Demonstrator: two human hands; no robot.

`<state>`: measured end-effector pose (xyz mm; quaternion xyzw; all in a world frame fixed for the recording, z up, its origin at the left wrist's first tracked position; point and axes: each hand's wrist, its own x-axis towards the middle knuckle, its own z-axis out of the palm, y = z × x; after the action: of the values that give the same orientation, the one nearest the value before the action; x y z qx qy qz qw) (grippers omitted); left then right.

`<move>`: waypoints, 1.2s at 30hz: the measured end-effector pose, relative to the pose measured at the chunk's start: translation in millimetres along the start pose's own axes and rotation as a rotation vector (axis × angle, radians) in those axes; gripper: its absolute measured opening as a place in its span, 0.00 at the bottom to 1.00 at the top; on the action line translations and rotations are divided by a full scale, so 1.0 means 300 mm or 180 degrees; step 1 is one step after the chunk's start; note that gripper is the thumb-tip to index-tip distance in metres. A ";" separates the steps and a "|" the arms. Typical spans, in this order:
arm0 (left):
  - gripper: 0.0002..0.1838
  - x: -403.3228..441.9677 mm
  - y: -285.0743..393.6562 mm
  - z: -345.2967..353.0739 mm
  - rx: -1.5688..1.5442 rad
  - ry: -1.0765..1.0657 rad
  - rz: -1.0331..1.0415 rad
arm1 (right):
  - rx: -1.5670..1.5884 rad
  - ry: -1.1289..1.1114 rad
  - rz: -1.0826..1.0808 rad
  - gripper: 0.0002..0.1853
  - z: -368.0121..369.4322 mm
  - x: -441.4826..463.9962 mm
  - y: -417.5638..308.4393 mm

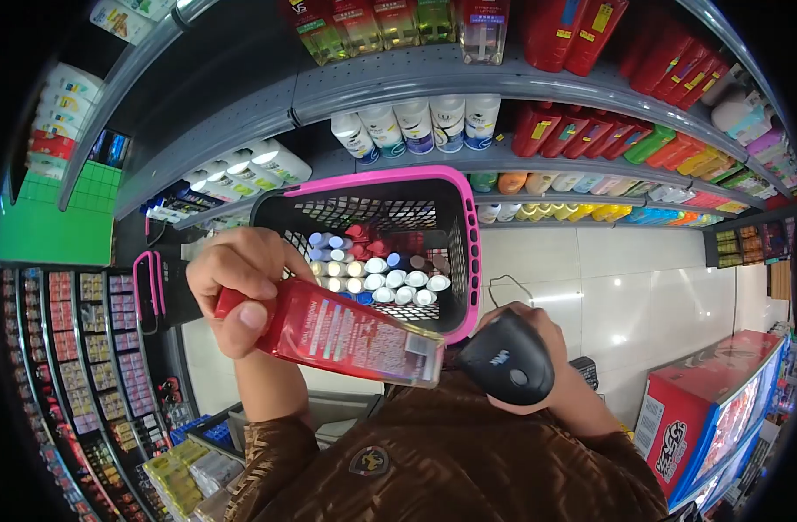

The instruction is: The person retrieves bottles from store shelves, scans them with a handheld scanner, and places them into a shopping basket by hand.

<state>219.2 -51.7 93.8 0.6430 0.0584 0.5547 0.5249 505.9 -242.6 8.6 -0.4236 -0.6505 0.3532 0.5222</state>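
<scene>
A red bottle (346, 339) with printed text on its back lies tilted across the view. My left hand (246, 283) grips it around the red cap at its left end. To the right, my right hand (546, 335) is wrapped round a black handheld scanner (510, 358), whose head is close to the bottle's clear base. Beyond both hands stands a black basket with a pink rim (470, 252). Inside it are several bottles (407, 283) with white, blue, cream and red caps.
Shelves (390, 87) of red, white and multicoloured bottles span the far side. Racks of small packets (85, 348) stand at the left. A red freezer (703, 383) is at the lower right, beside the tiled floor (590, 270). Packages (190, 474) sit at the lower left.
</scene>
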 end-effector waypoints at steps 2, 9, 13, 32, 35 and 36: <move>0.08 0.016 0.015 -0.021 -0.0097 -0.0378 -0.0121 | 0.0169 -0.0353 0.0425 0.38 -0.076 0.033 -0.039; 0.11 -0.007 -0.123 -0.029 -0.1971 -0.0292 -0.1473 | 0.0062 -0.1292 0.0045 0.30 -0.105 0.093 -0.060; 0.09 -0.037 -0.248 -0.068 -0.2663 -0.0317 -0.1687 | -0.0064 -0.1428 0.0205 0.30 -0.038 0.121 -0.070; 0.17 -0.086 -0.484 -0.405 0.3374 -0.0554 -0.1973 | -0.0563 0.0246 0.1449 0.22 0.108 0.034 0.032; 0.22 -0.157 -0.630 -0.396 0.3488 -0.0651 -0.2580 | -0.0517 0.0704 0.1709 0.22 0.180 0.043 0.003; 0.23 -0.223 -0.727 -0.448 0.3587 -0.0935 -0.2273 | -0.0627 0.0602 0.1831 0.22 0.195 0.032 0.005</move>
<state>200.5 82.6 -133.3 0.8280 0.4750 0.1394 0.2633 448.0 -234.3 -1.1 -0.6696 -0.4836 0.3808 0.4156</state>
